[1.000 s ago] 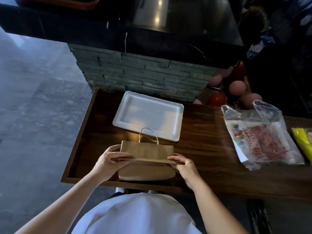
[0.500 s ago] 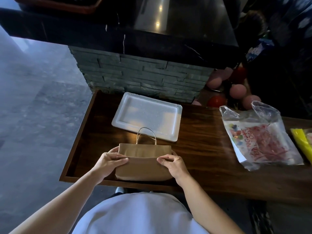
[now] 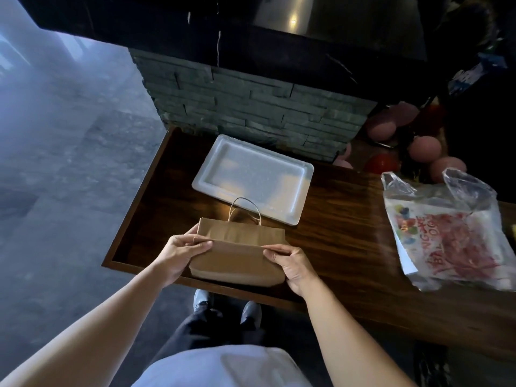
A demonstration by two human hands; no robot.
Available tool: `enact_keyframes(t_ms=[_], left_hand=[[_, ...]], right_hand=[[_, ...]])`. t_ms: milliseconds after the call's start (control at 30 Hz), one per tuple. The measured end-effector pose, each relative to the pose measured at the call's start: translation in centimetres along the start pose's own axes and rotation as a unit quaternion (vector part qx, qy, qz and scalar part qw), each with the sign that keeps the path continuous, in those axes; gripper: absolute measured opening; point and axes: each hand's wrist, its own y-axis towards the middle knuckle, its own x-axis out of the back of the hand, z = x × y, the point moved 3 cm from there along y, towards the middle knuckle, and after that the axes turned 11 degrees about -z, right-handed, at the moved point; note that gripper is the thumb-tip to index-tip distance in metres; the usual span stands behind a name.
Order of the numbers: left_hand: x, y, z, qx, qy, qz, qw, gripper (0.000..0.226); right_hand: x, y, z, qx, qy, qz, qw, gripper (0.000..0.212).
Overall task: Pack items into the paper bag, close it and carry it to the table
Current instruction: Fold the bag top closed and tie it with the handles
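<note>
At frame centre the brown paper bag (image 3: 237, 254) lies flat, long axis left-right, on the wooden worktop (image 3: 343, 247). The left hand (image 3: 181, 250) and right hand (image 3: 290, 263) each pinch an end of its folded top, equally near; its handle (image 3: 245, 209) points toward the upper frame.

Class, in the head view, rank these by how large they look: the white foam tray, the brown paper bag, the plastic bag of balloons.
1. Plastic bag of balloons
2. White foam tray and brown paper bag: too alike to rank; the paper bag lies nearer the camera.

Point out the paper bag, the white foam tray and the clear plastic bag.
paper bag (image 3: 237, 258): head view, on its brown front face below the fold.
white foam tray (image 3: 251, 174): head view, on its sunken middle.
clear plastic bag (image 3: 452, 247): head view, on the printed packet inside it.
</note>
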Motion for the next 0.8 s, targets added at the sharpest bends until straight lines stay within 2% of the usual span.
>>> enact_keyframes(t_ms=[133, 233, 367, 467, 567, 667, 800], left_hand=[[-1.1, -1.1, 0.3, 0.008, -0.058, -0.053, 0.997, 0.006], [-0.9, -2.6, -0.8, -0.009, -0.069, -0.045, 0.997, 0.012], [1.2, -5.1, -2.8, -0.061, -0.092, -0.037, 0.993, 0.013], [4.8, -7.7, -4.0, -0.100, -0.129, -0.067, 0.984, 0.022], [11.2, -11.9, -4.6, -0.153, -0.167, -0.125, 0.966, 0.039], [20.9, -18.1, -3.1, -0.204, -0.200, -0.195, 0.938, 0.021], [35.7, -30.0, 2.6, -0.239, -0.225, -0.319, 0.889, 0.015]], right_hand=[[-0.4, -0.1, -0.4, -0.031, 0.062, -0.008, 0.998, 0.011], [-0.7, -1.3, 0.3, -0.013, 0.069, -0.004, 0.998, 0.012], [-2.3, -4.4, 3.4, 0.051, 0.037, 0.033, 0.998, 0.009], [-5.8, -7.5, 5.8, 0.116, -0.001, 0.079, 0.990, 0.013], [-12.0, -11.0, 6.1, 0.145, -0.050, 0.149, 0.977, 0.013], [-21.6, -15.2, 3.9, 0.145, -0.091, 0.242, 0.955, 0.021], [-37.0, -23.3, -2.6, 0.116, -0.172, 0.397, 0.894, 0.026]])
